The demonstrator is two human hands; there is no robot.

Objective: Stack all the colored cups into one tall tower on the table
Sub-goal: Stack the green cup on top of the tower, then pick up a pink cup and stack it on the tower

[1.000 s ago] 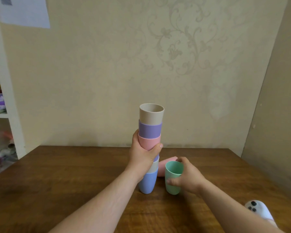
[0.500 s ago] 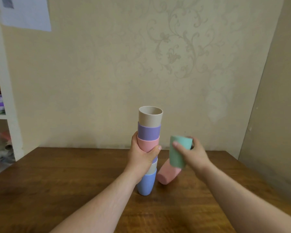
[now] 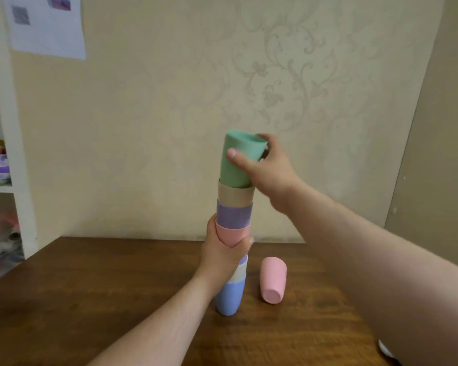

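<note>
A tower of nested cups point(image 3: 233, 217) stands on the wooden table point(image 3: 90, 299): blue at the bottom, then white, a purple sliver, pink, purple and beige on top. My left hand point(image 3: 224, 253) grips the tower around its middle, at the pink cup. My right hand point(image 3: 265, 167) holds a green cup point(image 3: 237, 165) by its upper part; its base sits in the mouth of the beige cup, slightly tilted. A second pink cup point(image 3: 273, 280) lies on its side on the table just right of the tower, base toward me.
The table butts against a patterned beige wall. A white shelf unit point(image 3: 13, 154) with small items stands at the left. A white object point(image 3: 385, 348) peeks out under my right forearm at the table's near right.
My right hand lifted the green cup from the table beside the tower up to the top and set its base into the beige cup. My left hand kept its grip on the tower.
</note>
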